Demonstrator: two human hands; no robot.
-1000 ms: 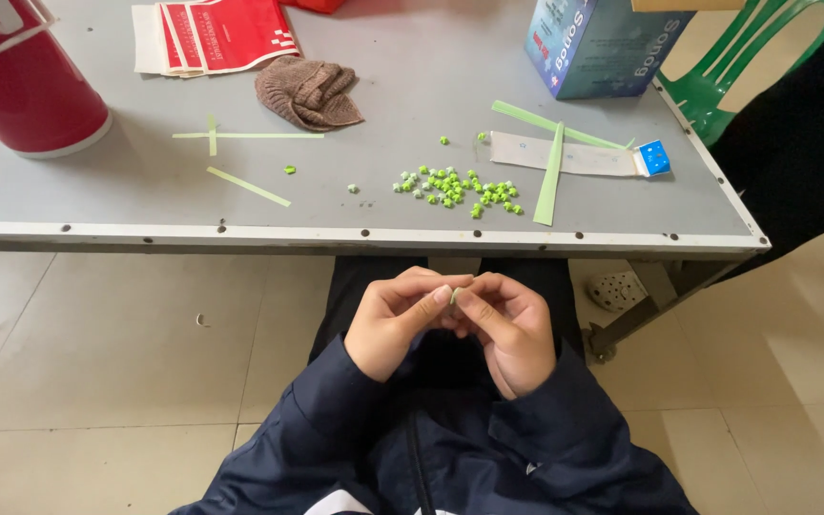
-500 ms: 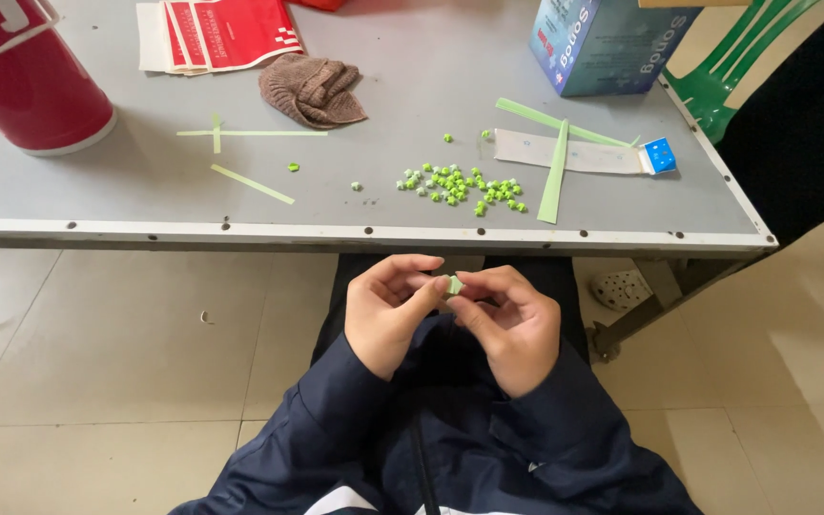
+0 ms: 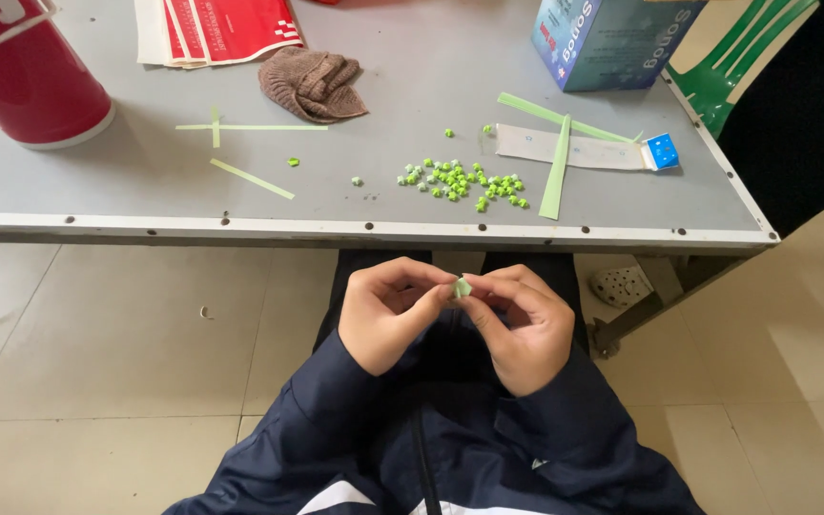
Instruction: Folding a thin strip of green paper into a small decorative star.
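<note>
A small green paper piece (image 3: 462, 287) is held over the lap, below the table (image 3: 355, 231) edge; its long axis cannot be resolved, though a tip appears turned upward. The left hand (image 3: 388, 315) is curled, thumb and forefinger pinched on the piece's left side. The right hand (image 3: 524, 324) is likewise curled, fingertips closed on its right side. Both wrists are angled inward.

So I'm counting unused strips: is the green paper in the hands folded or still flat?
Folded: the green paper piece is a tiny compact wad pinched between both hands' fingertips.
</note>
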